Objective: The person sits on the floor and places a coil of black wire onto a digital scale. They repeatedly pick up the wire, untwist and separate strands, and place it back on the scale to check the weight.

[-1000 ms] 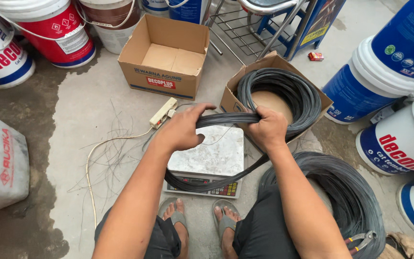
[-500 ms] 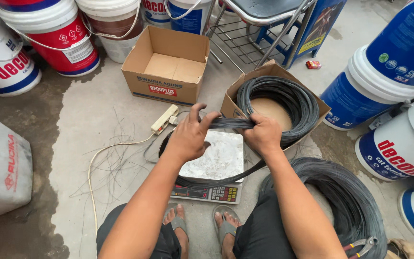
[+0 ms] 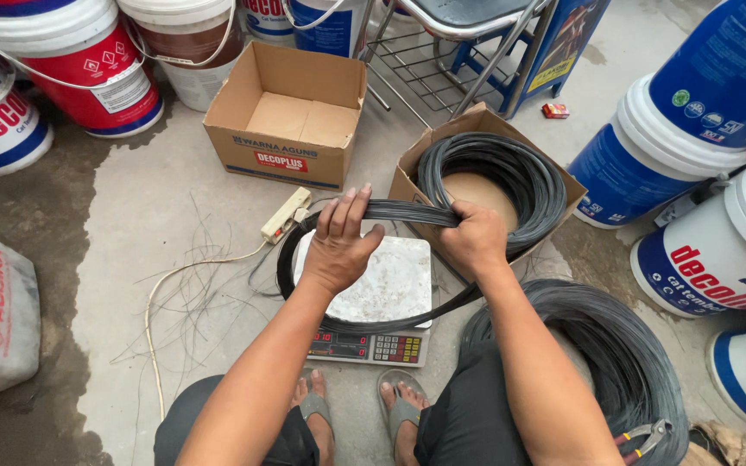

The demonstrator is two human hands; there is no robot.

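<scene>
Black wire coil looped around scale; left hand half-open on coil, right hand clenched gripping it.

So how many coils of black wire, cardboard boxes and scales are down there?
Coils of black wire: 3 (held coil, boxed coil, floor coil)
Cardboard boxes: 2 (empty box, coil's box)
Scales: 1 (scale)
Total: 6
</scene>
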